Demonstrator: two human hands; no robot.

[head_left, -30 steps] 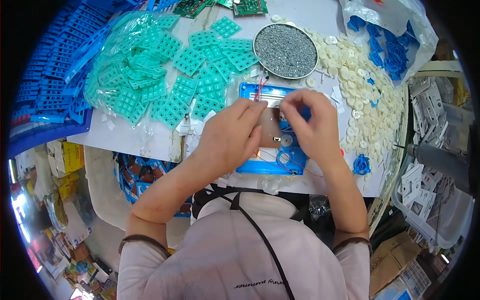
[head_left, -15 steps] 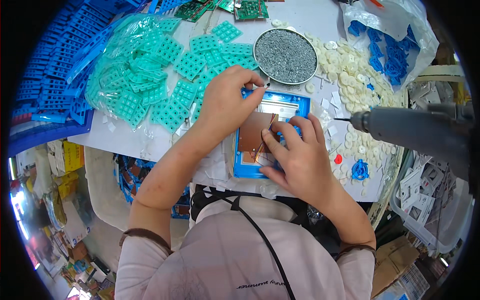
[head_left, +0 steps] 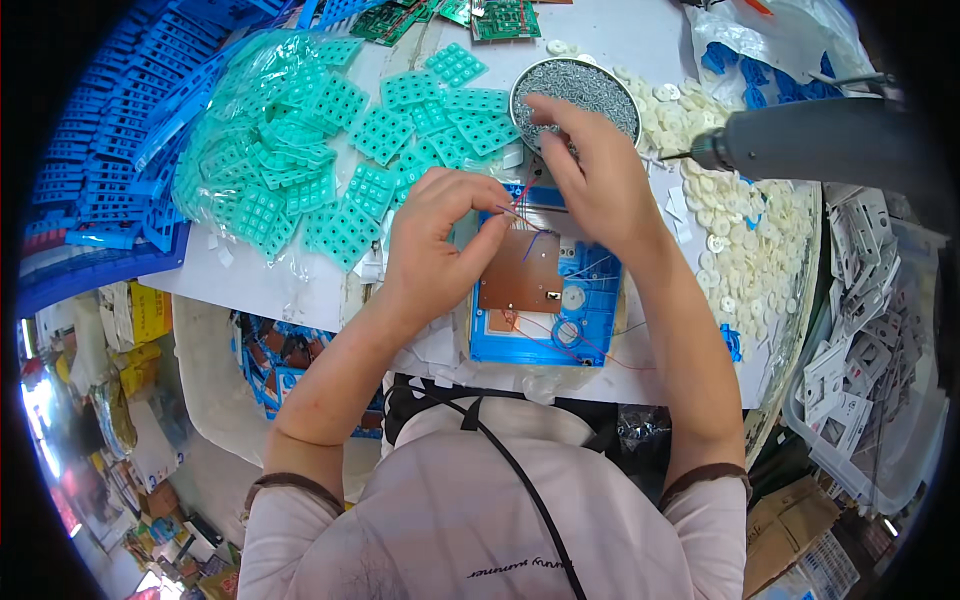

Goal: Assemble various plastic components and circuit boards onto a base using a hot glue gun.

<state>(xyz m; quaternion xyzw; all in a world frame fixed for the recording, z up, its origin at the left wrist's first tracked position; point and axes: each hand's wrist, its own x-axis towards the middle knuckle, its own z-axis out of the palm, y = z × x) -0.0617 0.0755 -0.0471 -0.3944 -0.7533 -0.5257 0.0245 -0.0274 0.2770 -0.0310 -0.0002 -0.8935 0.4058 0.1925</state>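
Pinching thin wire (head_left: 514, 216) in left hand (head_left: 440, 235), hovering with loosely curled right hand (head_left: 602, 175) over round dish (head_left: 637, 122) of grey screws (head_left: 590, 84) — cannot tell whether gripping any.

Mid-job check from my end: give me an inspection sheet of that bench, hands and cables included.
Surface: white tabletop, strewn with small parts.
Job's things: brown circuit board lying in a blue housing.
Clutter: green keypads heaped left; cream discs spread right.
Hands: left hand pinches a thin wire; right hand is over the dish of small metal pieces, contact unclear.
Cables: red wire trails past the housing's lower right; black cord crosses the shirt.
Surroundings: grey power tool and plastic bin at right.
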